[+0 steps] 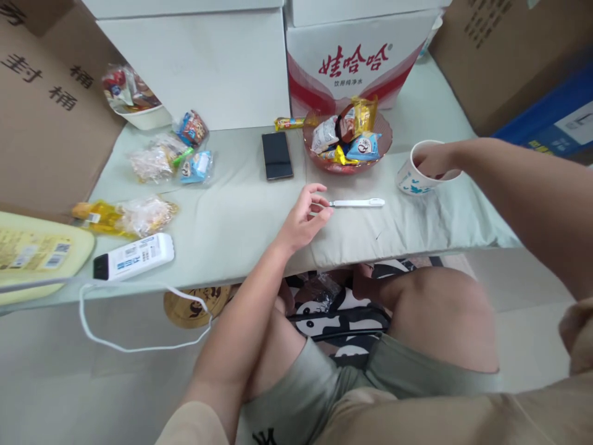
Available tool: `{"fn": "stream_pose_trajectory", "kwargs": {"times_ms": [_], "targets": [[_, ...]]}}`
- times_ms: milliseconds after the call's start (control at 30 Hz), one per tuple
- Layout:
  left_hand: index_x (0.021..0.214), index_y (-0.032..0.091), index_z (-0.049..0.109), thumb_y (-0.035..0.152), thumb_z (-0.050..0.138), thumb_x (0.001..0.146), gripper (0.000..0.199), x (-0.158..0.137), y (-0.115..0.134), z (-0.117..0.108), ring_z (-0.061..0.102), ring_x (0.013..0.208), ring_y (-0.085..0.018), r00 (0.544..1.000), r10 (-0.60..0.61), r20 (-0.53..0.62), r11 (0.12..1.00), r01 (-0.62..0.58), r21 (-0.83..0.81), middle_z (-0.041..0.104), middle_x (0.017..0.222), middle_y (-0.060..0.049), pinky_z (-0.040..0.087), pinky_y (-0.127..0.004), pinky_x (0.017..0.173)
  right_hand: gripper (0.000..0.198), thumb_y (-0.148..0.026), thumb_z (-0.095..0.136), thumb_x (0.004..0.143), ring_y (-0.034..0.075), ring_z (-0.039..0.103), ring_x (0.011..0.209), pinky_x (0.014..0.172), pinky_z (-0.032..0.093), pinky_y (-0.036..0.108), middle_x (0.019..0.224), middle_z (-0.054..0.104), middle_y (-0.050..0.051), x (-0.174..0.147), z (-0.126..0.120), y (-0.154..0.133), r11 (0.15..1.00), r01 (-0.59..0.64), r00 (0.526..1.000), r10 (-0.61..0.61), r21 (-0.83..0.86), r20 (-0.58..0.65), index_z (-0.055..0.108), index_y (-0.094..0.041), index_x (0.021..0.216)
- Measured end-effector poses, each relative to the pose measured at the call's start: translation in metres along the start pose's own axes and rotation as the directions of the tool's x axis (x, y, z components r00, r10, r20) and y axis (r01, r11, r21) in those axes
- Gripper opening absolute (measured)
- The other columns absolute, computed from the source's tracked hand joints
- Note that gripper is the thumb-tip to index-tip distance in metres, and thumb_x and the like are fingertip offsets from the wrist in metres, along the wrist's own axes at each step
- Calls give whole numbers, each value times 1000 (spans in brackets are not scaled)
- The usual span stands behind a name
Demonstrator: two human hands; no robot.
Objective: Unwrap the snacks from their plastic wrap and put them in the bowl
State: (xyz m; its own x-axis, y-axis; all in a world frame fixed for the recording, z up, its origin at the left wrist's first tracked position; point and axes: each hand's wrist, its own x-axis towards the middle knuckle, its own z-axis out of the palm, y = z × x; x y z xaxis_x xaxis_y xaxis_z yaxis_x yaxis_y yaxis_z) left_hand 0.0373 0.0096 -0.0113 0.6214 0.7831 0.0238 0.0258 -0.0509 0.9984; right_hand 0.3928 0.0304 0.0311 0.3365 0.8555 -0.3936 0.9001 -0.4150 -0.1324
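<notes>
My left hand [306, 216] rests on the cloth-covered table with its fingers loosely bent and apart. Just right of the fingertips lies a slim white tool [359, 203] with a short metal tip, which looks like a small craft knife. The tip ends close to my fingers; whether they touch is unclear. My right hand [435, 162] reaches down into a white paper tub [414, 183] with blue print, so its fingers are hidden. Between the hands, farther back, a clear pinkish bowl [345, 167] holds several wrapped snacks.
A phone [277, 156] lies left of the bowl. Snack packets [197, 167], crumpled wrappers [148, 216] and a white bottle [134, 255] occupy the left side. Cartons [194, 68] wall the back. A white cable [139, 349] hangs over the front edge.
</notes>
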Motion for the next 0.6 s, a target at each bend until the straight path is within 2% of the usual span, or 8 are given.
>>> {"fn": "stream_pose_trajectory", "kwargs": {"times_ms": [100,200,300,367,467,533,567,600], "targets": [[114,23,46,44,62,81,43,-1,1,0,58,82,-14,1000,13,24,1000,-13,-11,57,96,-1,44,-29,73,16,-2,63,87,9,60,59,61,40,29,78,74,9,-13,-11,-2,990,-124,989,116,74,95,77,-9,92],[106,21,50,47,60,82,37,-4,5,0,53,72,-12,998,36,56,999,-36,-5,56,86,1,42,-29,69,20,-1,64,86,11,61,67,67,44,33,97,76,13,-26,-23,-6,980,-146,988,139,131,60,79,-13,93],[95,21,54,47,57,85,28,-11,11,-1,50,67,-12,997,54,59,993,-60,105,56,77,2,40,-29,67,16,3,72,76,17,67,87,78,43,40,105,76,14,-39,-30,-11,998,-49,992,45,-38,-116,78,-12,74],[88,21,56,45,56,87,24,-16,15,-3,52,68,-13,998,51,38,967,-59,249,59,75,2,40,-30,69,15,0,77,72,26,68,106,79,40,45,106,75,14,-50,-36,-19,987,-44,953,-4,-152,-302,74,-14,66],[86,22,61,42,56,88,21,-23,18,-9,58,73,-18,1000,-5,24,883,-7,469,64,75,-1,41,-32,70,15,-5,72,77,32,66,116,78,39,48,106,74,11,-69,-48,-51,980,62,792,-163,-187,-588,72,-19,72],[88,22,63,40,54,89,20,-26,19,-14,62,78,-21,998,-52,24,819,29,573,68,78,-3,42,-33,70,18,-8,62,84,30,67,114,82,43,47,106,73,9,-80,-51,-94,918,305,605,-393,-254,-692,71,-24,87],[88,22,65,38,53,89,20,-27,20,-17,64,82,-23,997,-67,25,791,38,610,70,81,-4,43,-34,71,20,-11,58,87,30,67,113,85,45,46,106,72,9,-83,-48,-121,846,436,502,-511,-306,-698,71,-24,95],[89,22,66,37,52,89,20,-28,22,-18,66,86,-25,997,-77,28,768,42,639,71,85,-6,44,-35,72,25,-11,55,87,30,67,112,87,48,46,106,71,9,-85,-42,-153,747,555,432,-635,-367,-640,71,-24,100]]}}
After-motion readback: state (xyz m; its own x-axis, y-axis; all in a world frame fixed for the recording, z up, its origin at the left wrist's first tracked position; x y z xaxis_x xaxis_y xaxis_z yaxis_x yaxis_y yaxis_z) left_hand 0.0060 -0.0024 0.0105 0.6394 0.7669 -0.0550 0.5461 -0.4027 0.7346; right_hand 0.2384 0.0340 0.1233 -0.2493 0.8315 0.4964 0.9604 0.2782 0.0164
